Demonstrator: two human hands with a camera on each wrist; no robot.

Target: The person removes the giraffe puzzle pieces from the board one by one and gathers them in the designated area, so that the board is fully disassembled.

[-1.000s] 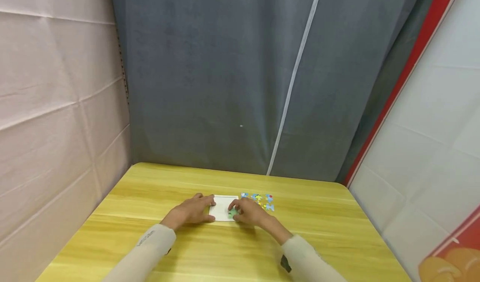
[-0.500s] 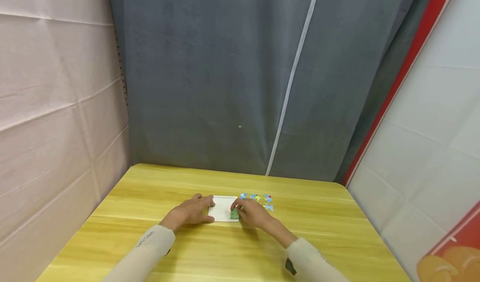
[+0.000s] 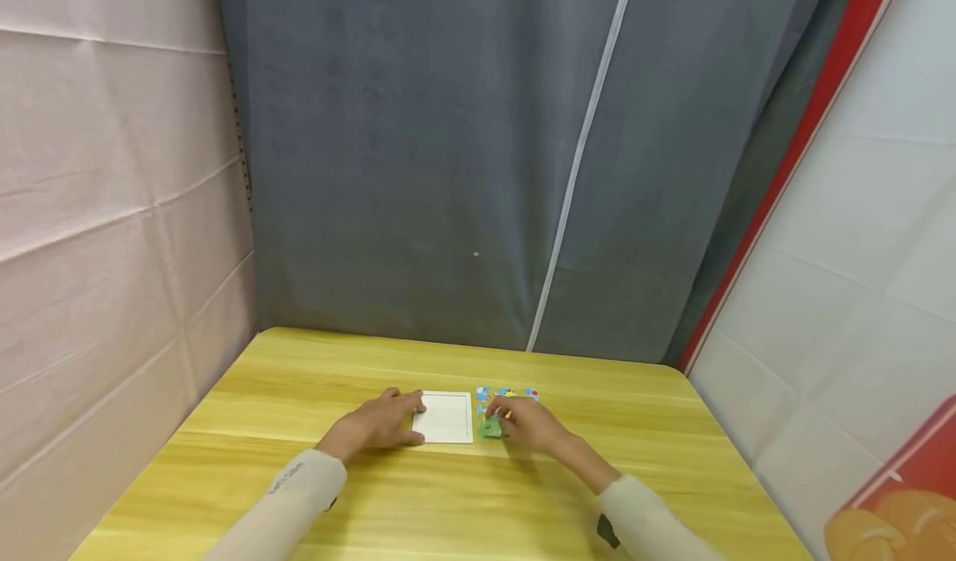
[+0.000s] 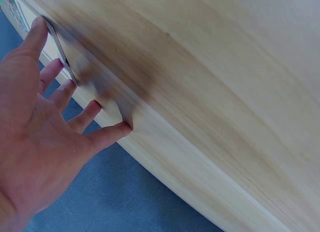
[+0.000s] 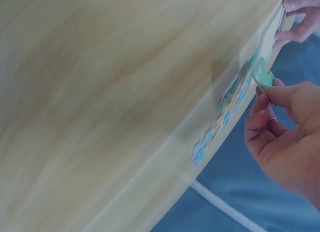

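Note:
A thin white rectangular puzzle tray (image 3: 448, 418) lies flat on the table. My left hand (image 3: 379, 421) rests at its left edge, fingers spread; in the left wrist view the fingertips of that hand (image 4: 45, 127) touch the tray's edge and the tabletop. Just right of the tray, my right hand (image 3: 532, 425) pinches a green jigsaw piece (image 5: 262, 73) between thumb and fingers. Under and behind this hand lie several colourful jigsaw pieces (image 3: 484, 394), mostly blue and yellow, partly hidden by it. In the right wrist view these loose pieces (image 5: 200, 153) form a scattered row.
The wooden table (image 3: 358, 495) reaches to a grey curtain (image 3: 418, 171) at the back. A pale cloth wall (image 3: 119, 212) stands at the left, and a white and red panel (image 3: 844, 295) at the right.
My right hand has moved right with the green jigsaw piece, from over the tray to the loose pieces beside it. My left hand has stayed at the tray's edge.

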